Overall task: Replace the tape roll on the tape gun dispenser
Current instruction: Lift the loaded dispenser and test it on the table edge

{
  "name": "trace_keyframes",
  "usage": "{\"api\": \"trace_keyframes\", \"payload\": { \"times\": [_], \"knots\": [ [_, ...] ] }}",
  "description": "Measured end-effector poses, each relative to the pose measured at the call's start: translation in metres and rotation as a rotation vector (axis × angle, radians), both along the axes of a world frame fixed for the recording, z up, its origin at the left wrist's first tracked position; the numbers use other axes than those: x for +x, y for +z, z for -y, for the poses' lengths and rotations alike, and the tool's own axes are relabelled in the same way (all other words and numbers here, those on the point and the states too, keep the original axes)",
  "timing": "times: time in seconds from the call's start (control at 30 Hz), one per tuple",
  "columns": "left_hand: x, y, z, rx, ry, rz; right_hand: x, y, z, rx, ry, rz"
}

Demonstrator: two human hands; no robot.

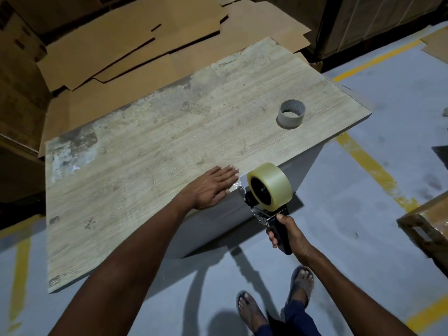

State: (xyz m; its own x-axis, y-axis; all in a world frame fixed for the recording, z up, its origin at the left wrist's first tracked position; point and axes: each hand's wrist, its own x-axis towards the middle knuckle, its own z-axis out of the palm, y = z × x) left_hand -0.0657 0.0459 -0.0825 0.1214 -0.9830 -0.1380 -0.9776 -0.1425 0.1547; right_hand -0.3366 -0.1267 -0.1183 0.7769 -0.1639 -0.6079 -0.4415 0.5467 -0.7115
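The tape gun dispenser (263, 209) hangs just off the near right edge of the wooden table (145, 141), with a full roll of clear tape (272, 184) mounted on its hub. My right hand (288, 232) is shut on its black handle. My left hand (212, 187) lies flat, palm down, on the table's edge right beside the dispenser's metal front, fingers together. A short strip of clear tape seems to run from the dispenser to the table edge under my fingertips. An empty grey cardboard tape core (291, 113) stands on the table's far right.
Flattened cardboard sheets (135, 44) are stacked behind the table. A wooden crate (426, 229) sits on the floor at right. Yellow lines (371, 166) mark the grey floor. My feet in sandals (274, 301) stand below the table.
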Motion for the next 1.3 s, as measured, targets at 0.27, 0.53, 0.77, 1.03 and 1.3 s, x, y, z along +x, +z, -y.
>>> {"api": "trace_keyframes", "payload": {
  "times": [0.27,0.53,0.77,1.03,1.3],
  "knots": [
    [0.011,0.007,0.005,0.25,-0.068,-0.053,-0.012,0.015,0.001,-0.175,0.136,0.082],
    [-0.007,-0.02,-0.008,-0.041,0.024,0.008,-0.014,0.026,0.0,-0.316,0.211,0.032],
    [-0.013,-0.025,-0.007,-0.13,0.1,0.01,-0.009,0.048,-0.002,-0.395,0.175,-0.015],
    [-0.017,-0.027,-0.007,-0.111,0.119,0.034,-0.025,0.053,-0.01,-0.48,0.029,-0.048],
    [-0.02,-0.027,-0.005,-0.111,0.137,0.03,-0.037,0.039,-0.013,-0.569,0.073,-0.015]
  ]
}}
